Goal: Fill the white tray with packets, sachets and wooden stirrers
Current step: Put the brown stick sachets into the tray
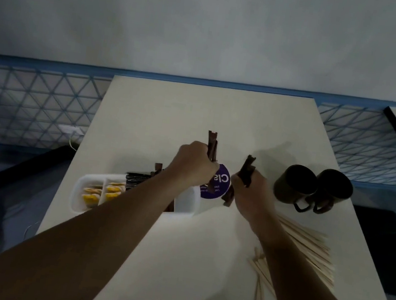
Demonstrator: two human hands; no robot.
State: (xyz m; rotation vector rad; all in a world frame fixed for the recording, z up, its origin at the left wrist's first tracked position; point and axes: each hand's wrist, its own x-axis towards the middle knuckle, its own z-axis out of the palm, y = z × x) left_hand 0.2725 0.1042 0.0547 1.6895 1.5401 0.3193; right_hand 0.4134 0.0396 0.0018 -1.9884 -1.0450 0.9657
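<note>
Sachets (212, 143) stand near-upright, tops pointing away, gripped by left hand (194, 166) and right hand (252, 194).

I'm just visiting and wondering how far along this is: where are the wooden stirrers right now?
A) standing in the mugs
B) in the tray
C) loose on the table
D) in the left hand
C: the stirrers lie loose on the table, outside the tray; the left hand holds brown sachets instead.
</note>
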